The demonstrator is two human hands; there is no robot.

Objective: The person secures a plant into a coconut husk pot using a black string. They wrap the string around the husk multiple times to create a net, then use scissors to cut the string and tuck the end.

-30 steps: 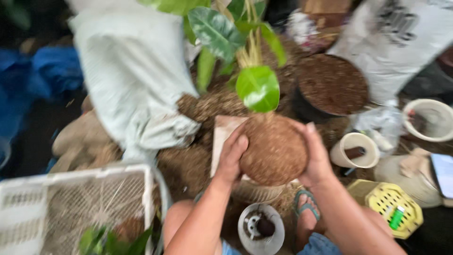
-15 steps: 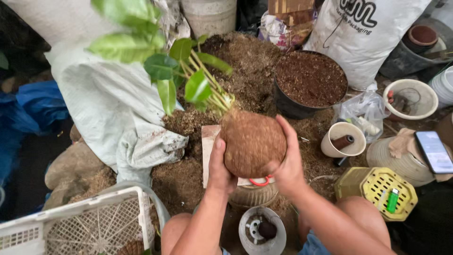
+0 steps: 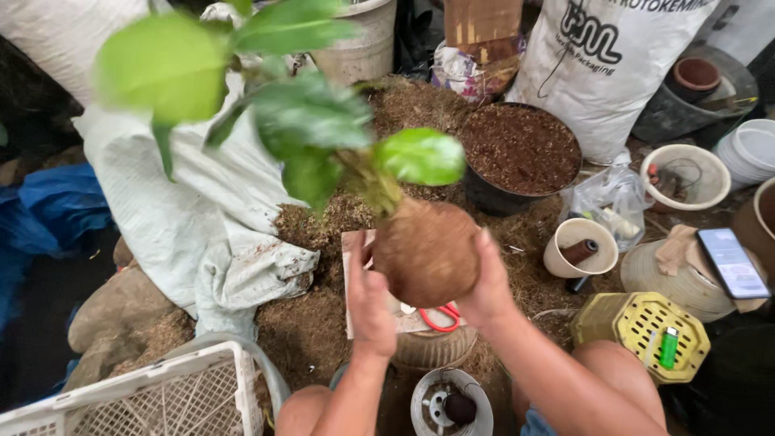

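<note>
Fingers: the fingers [image 3: 367, 270] of the left hand [image 3: 370, 303] and those of the right hand [image 3: 487, 282] are curled and pressed against opposite sides of a round brown fibre-wrapped root ball [image 3: 428, 252]; both hands are closed around it.
Held thing: the root ball is carried in the air between the palms, tilted, with a broad-leaved green plant [image 3: 311, 133] rising from its top towards the upper left.
Handling: the ball is judged fairly heavy and crumbly, its fibre skin rough rather than slippery; it is best cupped low on both flanks, and the soft stem is not to be used as a handle.
Nearest below: a white perforated plastic crate [image 3: 173, 400] is seen at the lower left, and a small grey round pot [image 3: 450, 404] sits between the knees.
Under the ball: red-handled scissors [image 3: 440, 316] are laid on a pale flat board [image 3: 355, 323].
Right side: a yellow slotted plastic basket [image 3: 626, 323] carries a green lighter [image 3: 669, 347]; a dark-screened smartphone [image 3: 732, 262] rests just beyond.
Middle ground: loose brown coconut-fibre mulch [image 3: 307, 323] is spread about, beside a crumpled white woven sack [image 3: 194, 218].
Farther: a black round tub filled with dark soil [image 3: 521, 149] is set near a printed white bag [image 3: 613, 56].
</note>
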